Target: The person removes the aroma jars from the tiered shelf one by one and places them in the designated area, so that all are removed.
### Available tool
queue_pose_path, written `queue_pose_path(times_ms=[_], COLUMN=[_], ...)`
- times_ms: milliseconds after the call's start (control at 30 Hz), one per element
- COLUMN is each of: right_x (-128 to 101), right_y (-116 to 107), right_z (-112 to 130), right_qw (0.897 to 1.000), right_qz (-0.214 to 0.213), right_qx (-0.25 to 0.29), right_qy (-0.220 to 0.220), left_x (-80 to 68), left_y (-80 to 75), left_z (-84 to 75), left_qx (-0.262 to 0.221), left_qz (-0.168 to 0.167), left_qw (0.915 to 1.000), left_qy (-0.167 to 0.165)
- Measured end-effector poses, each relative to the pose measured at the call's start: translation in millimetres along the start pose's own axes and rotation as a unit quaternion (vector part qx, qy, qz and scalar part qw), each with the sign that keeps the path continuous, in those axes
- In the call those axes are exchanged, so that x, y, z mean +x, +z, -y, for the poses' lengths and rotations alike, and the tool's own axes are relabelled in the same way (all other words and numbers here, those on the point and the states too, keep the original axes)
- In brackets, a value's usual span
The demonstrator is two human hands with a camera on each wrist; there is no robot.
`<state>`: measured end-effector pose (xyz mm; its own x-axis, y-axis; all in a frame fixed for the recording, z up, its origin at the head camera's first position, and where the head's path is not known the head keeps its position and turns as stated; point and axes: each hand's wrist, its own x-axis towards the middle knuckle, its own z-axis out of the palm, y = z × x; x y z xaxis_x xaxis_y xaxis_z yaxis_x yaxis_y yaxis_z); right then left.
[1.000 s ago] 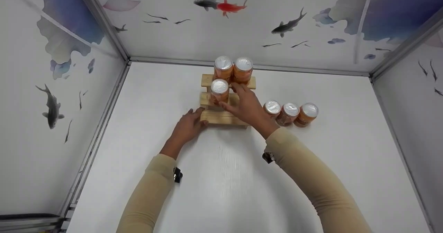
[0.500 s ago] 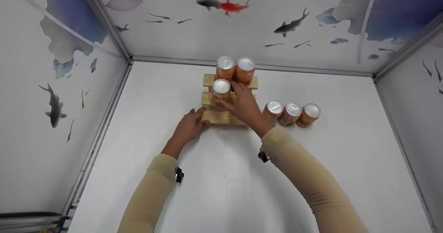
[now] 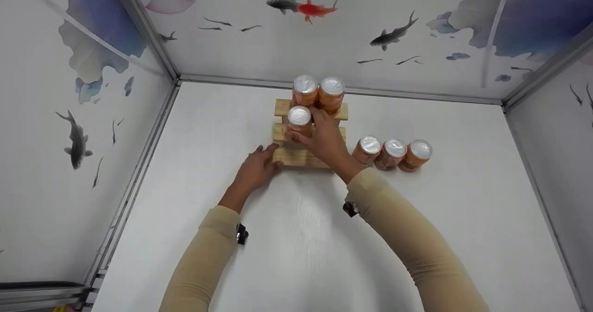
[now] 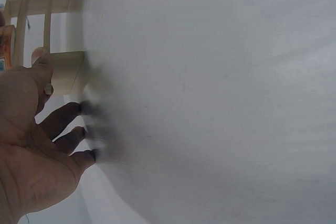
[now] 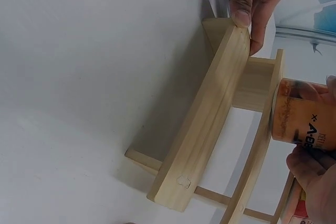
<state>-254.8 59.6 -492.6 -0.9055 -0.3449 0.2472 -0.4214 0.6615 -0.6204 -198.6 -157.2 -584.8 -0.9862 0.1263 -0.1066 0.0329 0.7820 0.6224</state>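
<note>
The right hand [image 3: 325, 141] has its fingers [image 5: 310, 167] curled round an orange jar [image 3: 299, 121] with a silver lid, which stands upright on the middle step of the stepped wooden rack [image 3: 296, 157]. The left hand [image 3: 254, 167] steadies the rack's lowest step at its left end, thumb pressed on the wood, the other fingers [image 4: 68, 116] spread loosely with their tips on the white desk [image 3: 296, 247]. Two more jars [image 3: 318, 91] stand side by side on the rack's top step. Right of the rack, three jars [image 3: 394, 152] stand in a row on the desk.
</note>
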Motion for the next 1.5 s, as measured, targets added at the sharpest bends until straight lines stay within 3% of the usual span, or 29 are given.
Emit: queue_pose_path(times_ms=[567,867,1100,1500], right_x=[-1.4,-5.7,-10.8,-26.3], right_y=[-2.7,-9.9,-16.5,-33.0], right_z=[-3.6,-10.5,-16.4,-33.1], right_qw=[0.999,0.997,0.996,0.995], right_qz=[-0.026,-0.06,-0.057,-0.077], right_qx=[0.026,0.027,0.027,0.018], right_qy=[-0.012,-0.033,-0.059,-0.066], left_x=[0.8,-0.8,-3.3,-4.2], left_y=[0.0,-2.0,-2.5,-3.6], left_z=[-4.1,-3.6,-2.5,-2.2], left_qx=[0.004,-0.005,-0.01,-0.011], left_qz=[-0.006,-0.003,0.007,0.004], left_qw=[0.9999,1.0,0.9999,0.9999], left_qy=[0.007,0.006,-0.006,0.012])
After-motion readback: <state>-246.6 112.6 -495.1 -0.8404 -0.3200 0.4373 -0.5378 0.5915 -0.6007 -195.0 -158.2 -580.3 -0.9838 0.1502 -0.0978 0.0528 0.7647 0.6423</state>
